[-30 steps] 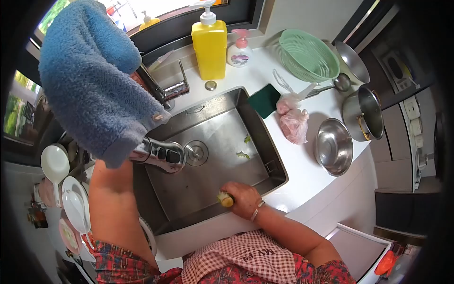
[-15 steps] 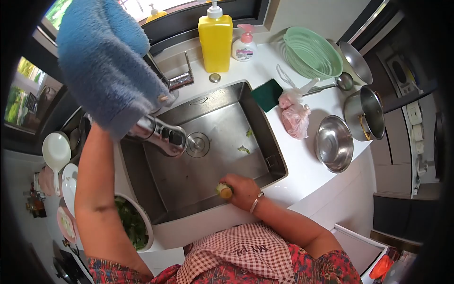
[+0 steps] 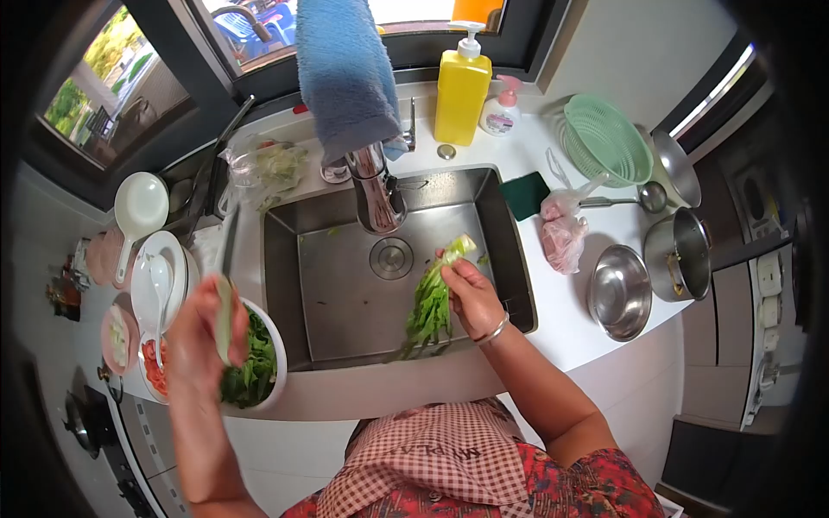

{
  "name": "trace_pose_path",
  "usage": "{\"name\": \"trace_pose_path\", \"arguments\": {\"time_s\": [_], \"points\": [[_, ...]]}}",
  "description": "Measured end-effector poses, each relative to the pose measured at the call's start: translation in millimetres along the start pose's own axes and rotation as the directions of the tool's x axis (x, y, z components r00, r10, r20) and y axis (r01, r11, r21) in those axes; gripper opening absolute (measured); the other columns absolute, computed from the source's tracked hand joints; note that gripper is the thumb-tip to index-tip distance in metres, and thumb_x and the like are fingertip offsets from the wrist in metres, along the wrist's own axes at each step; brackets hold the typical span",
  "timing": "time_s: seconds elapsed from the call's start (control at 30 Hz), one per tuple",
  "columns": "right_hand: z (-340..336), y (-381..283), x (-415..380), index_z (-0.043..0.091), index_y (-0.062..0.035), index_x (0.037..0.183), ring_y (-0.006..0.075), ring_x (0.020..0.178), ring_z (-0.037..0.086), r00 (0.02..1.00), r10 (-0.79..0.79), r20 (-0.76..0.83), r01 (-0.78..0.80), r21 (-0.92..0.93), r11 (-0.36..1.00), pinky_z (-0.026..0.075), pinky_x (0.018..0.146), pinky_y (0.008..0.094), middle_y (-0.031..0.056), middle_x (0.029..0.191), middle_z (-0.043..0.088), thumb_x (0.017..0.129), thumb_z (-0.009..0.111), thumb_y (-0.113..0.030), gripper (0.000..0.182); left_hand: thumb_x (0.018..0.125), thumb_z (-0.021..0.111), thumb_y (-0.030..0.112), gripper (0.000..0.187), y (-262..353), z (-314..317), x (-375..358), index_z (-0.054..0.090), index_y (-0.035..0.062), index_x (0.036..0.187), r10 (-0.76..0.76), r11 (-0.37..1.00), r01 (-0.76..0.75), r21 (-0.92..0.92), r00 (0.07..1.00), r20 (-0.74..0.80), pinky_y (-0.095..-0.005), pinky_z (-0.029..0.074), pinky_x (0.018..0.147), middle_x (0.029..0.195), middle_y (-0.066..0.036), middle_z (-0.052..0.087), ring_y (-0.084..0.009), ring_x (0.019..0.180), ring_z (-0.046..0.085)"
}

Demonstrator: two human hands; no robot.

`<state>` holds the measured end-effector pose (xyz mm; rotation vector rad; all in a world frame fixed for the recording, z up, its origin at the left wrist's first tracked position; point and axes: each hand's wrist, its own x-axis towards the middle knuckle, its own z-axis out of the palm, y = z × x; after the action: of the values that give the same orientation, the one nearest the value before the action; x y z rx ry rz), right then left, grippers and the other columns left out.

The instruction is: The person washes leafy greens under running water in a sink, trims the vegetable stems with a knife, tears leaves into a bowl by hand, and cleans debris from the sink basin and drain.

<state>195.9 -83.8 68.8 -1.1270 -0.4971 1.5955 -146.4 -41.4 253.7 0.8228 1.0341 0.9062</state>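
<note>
My right hand [image 3: 473, 298] is closed round a bunch of leafy greens [image 3: 430, 302], its pale cut stem end pointing up and its leaves hanging over the front part of the steel sink [image 3: 345, 332]. My left hand [image 3: 197, 332], blurred by motion, is closed round the pale green handle of a knife [image 3: 229, 250], whose blade points up and away. This hand is above the left side of a white bowl [image 3: 278, 358] that holds cut green leaves [image 3: 253, 363].
A faucet [image 3: 377, 194] with a blue towel [image 3: 345, 78] stands behind the sink. Right of it are a green cloth [image 3: 524, 196], bagged meat [image 3: 563, 237], a steel bowl [image 3: 620, 293] and a pot [image 3: 678, 255]. Plates [image 3: 158, 289] and a white ladle [image 3: 141, 207] lie left.
The view has shifted left. My left hand has come back from behind the towel and now shows with the knife. My right hand has lifted and turned the greens, so their leaves now show.
</note>
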Motion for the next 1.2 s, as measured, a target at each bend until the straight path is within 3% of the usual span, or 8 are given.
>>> {"name": "trace_pose_path", "arguments": {"time_s": [0.1,0.2,0.27,0.5,0.63,0.73,0.83,1.2], "points": [[20,-14,7,0.051,-0.0090,0.136,0.0088,0.083,0.056,0.996,-0.034,0.086,0.021,0.147,0.989,0.047,0.077,0.0247,-0.0016,0.097,0.060,0.099,0.050,-0.018,0.038,0.087,0.045,0.023,0.024,-72,3,-38,0.053,0.0045,0.099,-0.047,0.914,0.085,-0.397,0.994,0.103,-0.0284,0.033,0.031,0.055,-0.007,0.048,-0.0156,0.035,0.039],[21,-21,9,0.046,-0.0088,0.140,0.0163,0.094,0.058,0.976,0.128,0.176,-0.143,0.076,0.987,0.048,0.082,0.0309,0.0075,0.106,0.061,0.096,0.051,-0.023,0.046,0.095,0.043,0.028,0.035,-118,31,-70,0.049,0.0081,0.123,-0.332,0.855,0.305,-0.419,0.943,0.008,-0.0250,0.034,0.039,0.067,-0.004,0.051,-0.0125,0.047,0.044],[18,-14,15,0.046,-0.0051,0.138,0.0166,0.093,0.059,0.968,0.126,0.215,-0.135,0.027,0.991,0.049,0.081,0.0300,0.0090,0.107,0.062,0.094,0.054,-0.020,0.047,0.102,0.037,0.028,0.033,-152,28,-82,0.050,0.0096,0.126,-0.312,0.784,0.387,-0.485,0.921,0.232,-0.0228,0.035,0.047,0.072,-0.003,0.050,-0.0114,0.051,0.041],[25,9,18,0.051,0.0017,0.129,0.0158,0.088,0.064,0.992,0.128,0.009,-0.123,-0.207,0.971,0.051,0.077,0.0268,0.0079,0.103,0.065,0.089,0.065,-0.013,0.045,0.101,0.036,0.023,0.034,-138,29,-93,0.047,0.0040,0.128,-0.295,0.892,0.330,-0.309,0.943,0.153,-0.0252,0.041,0.053,0.082,-0.008,0.060,-0.0119,0.055,0.048],[48,-8,-6,0.050,0.0047,0.130,0.0162,0.087,0.064,0.987,0.160,0.010,-0.156,-0.175,0.972,0.052,0.075,0.0283,0.0093,0.105,0.064,0.088,0.068,-0.017,0.050,0.101,0.040,0.023,0.033,-143,24,-81,0.047,0.0045,0.128,0.042,0.994,-0.033,0.105,0.995,-0.085,-0.0228,0.038,0.053,0.079,-0.005,0.059,-0.0086,0.060,0.047],[57,-19,-27,0.050,0.0037,0.130,0.0177,0.086,0.065,0.974,0.192,0.117,-0.191,-0.021,0.981,0.053,0.073,0.0297,0.0104,0.105,0.065,0.090,0.066,-0.017,0.048,0.098,0.050,0.012,0.025,-148,31,-65,0.053,0.0043,0.121,0.394,0.749,-0.276,0.603,0.916,-0.070,-0.0258,0.045,0.059,0.081,-0.006,0.061,-0.0123,0.067,0.055],[62,-24,-41,0.050,0.0015,0.129,0.0221,0.084,0.066,0.969,0.198,0.150,-0.192,-0.058,0.980,0.054,0.072,0.0295,0.0144,0.104,0.065,0.093,0.060,-0.019,0.043,0.093,0.056,0.005,0.024,-145,43,-46,0.057,0.0036,0.116,0.629,0.455,-0.488,0.745,0.768,0.120,-0.0299,0.049,0.064,0.086,-0.010,0.064,-0.0189,0.072,0.061],[73,-30,-83,0.059,-0.0014,0.111,0.0104,0.066,0.055,0.987,0.126,0.104,-0.108,-0.169,0.980,0.044,0.056,0.0222,0.0044,0.088,0.063,0.095,0.049,-0.015,0.024,0.081,0.065,-0.001,0.027,-148,68,1,0.065,0.0058,0.107,0.679,0.316,-0.744,0.589,0.611,0.407,-0.0340,0.050,0.063,0.084,-0.012,0.064,-0.0267,0.072,0.062]]}}
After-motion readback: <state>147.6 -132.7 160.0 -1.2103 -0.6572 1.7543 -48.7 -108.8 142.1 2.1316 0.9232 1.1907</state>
